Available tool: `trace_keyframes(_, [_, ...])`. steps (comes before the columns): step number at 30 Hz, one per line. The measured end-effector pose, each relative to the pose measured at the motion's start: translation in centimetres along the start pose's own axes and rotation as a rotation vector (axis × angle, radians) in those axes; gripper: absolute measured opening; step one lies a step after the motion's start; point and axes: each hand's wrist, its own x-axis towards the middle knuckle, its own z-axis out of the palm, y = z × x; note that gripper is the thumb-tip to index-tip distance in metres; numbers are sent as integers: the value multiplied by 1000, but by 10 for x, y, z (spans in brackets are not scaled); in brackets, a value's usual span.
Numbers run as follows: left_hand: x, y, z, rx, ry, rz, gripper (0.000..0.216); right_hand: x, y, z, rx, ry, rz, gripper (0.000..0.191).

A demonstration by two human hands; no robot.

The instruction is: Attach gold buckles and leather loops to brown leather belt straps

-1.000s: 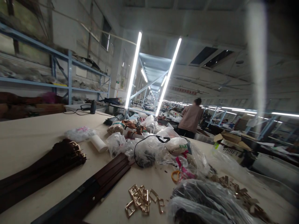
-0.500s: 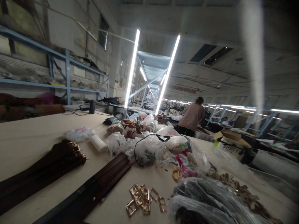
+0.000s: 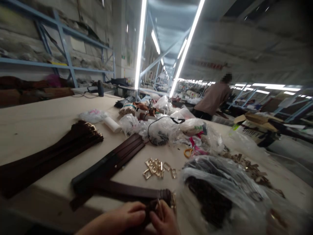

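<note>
At the bottom middle, my left hand point(image 3: 122, 216) is closed around a dark brown strap end point(image 3: 148, 212). My right hand point(image 3: 166, 219) is close beside it, pinching a gold-coloured buckle point(image 3: 160, 209) against the strap. Just beyond my hands lie dark brown straps point(image 3: 132, 188), with gold metal at their right end. Several loose gold buckles point(image 3: 154, 167) lie in a small pile farther up the table. Part of the held strap is hidden by my fingers.
Flat straps point(image 3: 110, 163) and a thick strap bundle point(image 3: 56, 147) lie to the left. On the right sits a clear plastic bag point(image 3: 220, 189) of dark items, beside scattered metal pieces point(image 3: 249, 164). Plastic bags point(image 3: 161, 130) crowd the table's middle. A person point(image 3: 212, 98) stands beyond.
My view has tilted down. Both my hands have come into the picture at the bottom, holding a strap and a buckle. The person beyond leans farther to the right.
</note>
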Motion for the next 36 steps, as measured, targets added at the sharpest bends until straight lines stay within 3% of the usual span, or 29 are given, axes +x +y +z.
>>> trace_keyframes(4, [11,-20,13,-169,-101,-47,31,-10,1,-5,111,-71,225,20])
trace_keyframes(7, [12,-23,17,-338,-150,-104,27,-10,-6,-4,444,-94,423,23])
trace_keyframes(10, [9,-20,18,-413,-173,-121,26,-15,-10,1,677,-136,583,39])
trace_keyframes(12, [7,-19,19,-422,-191,-130,26,-20,-8,4,667,-128,534,55])
trace_keyframes(14, [8,-22,21,-403,-201,-136,27,-23,-4,4,526,-162,362,64])
trace_keyframes(17, [9,-27,25,-293,-169,-87,24,-23,0,2,207,-206,186,52])
trace_keyframes(19, [9,-27,26,-223,-146,-41,23,-21,0,1,81,-172,179,27])
trace_keyframes(21, [7,-25,22,-236,-186,-24,25,-19,-1,1,48,-129,177,15])
trace_keyframes(26, [-1,-16,4,-399,-325,-171,45,-15,-1,-3,121,-10,225,13])
trace_keyframes(32, [8,-32,10,-439,-167,-76,29,-22,4,3,188,-37,297,12])
trace_keyframes(36, [16,-43,17,-430,-182,-68,26,-27,3,5,63,-37,194,8])
